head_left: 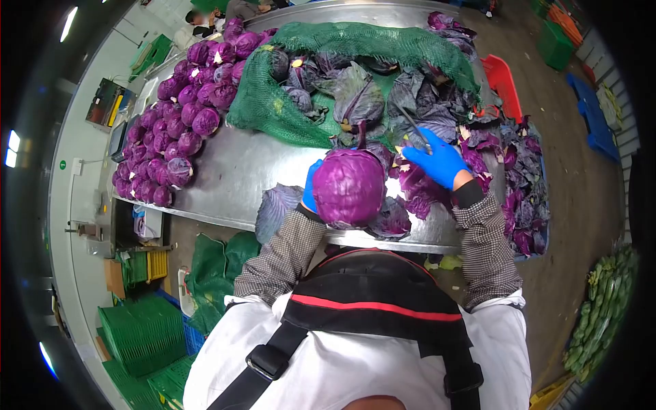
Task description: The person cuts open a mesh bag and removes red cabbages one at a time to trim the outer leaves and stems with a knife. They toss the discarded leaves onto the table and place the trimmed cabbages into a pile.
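Observation:
A peeled red cabbage (348,188) is in my left hand (311,186), which wears a blue glove and shows only at the cabbage's left side. My right hand (439,161), also gloved in blue, is closed around a knife (412,124) whose dark, narrow blade points up and to the left. Under and beside this hand lie loose purple trimmed leaves (420,191). Just beyond the held cabbage, an untrimmed cabbage with large dusky leaves (359,96) rests in an open green mesh sack (263,102).
Peeled cabbages (174,126) are piled along the left of the metal table (225,174). Discarded leaves fill a blue crate (544,198) at the right edge, near a red bin (503,85). Green crates (143,335) stand at lower left. Another person (205,27) is at the far end.

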Demonstrator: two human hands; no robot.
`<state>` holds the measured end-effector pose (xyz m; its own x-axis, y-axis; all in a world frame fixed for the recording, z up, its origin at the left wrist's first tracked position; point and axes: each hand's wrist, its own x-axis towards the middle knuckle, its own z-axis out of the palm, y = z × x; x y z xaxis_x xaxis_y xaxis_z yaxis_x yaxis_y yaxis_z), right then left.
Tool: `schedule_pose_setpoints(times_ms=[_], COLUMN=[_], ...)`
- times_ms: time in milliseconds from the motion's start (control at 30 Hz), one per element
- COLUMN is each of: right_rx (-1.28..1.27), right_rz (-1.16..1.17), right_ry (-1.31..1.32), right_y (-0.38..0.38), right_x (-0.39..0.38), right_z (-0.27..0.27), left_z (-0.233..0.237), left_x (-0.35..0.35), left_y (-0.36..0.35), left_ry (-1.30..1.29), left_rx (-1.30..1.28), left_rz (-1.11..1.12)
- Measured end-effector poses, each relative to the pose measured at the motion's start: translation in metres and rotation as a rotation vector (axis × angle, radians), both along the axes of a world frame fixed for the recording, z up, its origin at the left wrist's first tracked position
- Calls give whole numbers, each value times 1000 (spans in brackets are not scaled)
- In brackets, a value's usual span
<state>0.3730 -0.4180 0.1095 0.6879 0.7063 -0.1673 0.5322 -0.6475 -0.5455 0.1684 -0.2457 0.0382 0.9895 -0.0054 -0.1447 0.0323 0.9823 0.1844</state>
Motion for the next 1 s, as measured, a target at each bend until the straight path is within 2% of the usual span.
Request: schedule_pose_setpoints(times_ms=[67,100,167,200,300,367,433,467,500,533,567,600,633,700,733,800,833,900,933,1000], right_rx=[215,300,311,313,687,612,640,639,638,573,504,547,588,722,724,625,630,533,521,567], right_rz=[162,200,267,261,147,93,155,228,231,124,21,56,138,202,198,223,223,349,494,414], right_ry=[371,353,569,566,786,1142,1107,1226,1226,911,594,532,580,381,381,541,537,787,792,772], right_y=[19,28,47,43,19,-11,-31,-35,-31,-24,-16,-11,-5,8,9,14,12,-3,-9,-8], right_x=[-14,-20,-7,-6,1,5,4,11,8,2,-5,-15,-24,-44,-44,-41,-43,-52,-55,-61], right_z=[16,16,-18,-25,-47,-5,24,17,11,5,-1,-4,-5,2,-1,-7,-5,-3,-3,8], left_z=[2,2,-3,-6,-27,-43,-40,-32,-20,-9,2,12,19,21,21,24,28,27,22,17], left_x=[5,8,9,8,-2,-9,-10,-8,-5,-3,0,5,10,14,15,16,16,13,11,13], left_y=[-4,-6,-9,-11,-8,-5,-2,-2,-4,-7,-11,-14,-17,-20,-22,-23,-25,-24,-20,-13], left_ry=[-19,-39,-51,-54,-71,-100,-105,-121,-135,-147,-148,-35,74,76,70,61,58,59,60,61], left_rx=[37,75,113,119,142,153,136,-261,-660,-1060,-1059,-471,120,90,97,111,110,105,112,195], left_rz=[-41,-79,-91,-85,5,89,124,179,228,273,273,366,436,436,430,419,434,459,462,498])
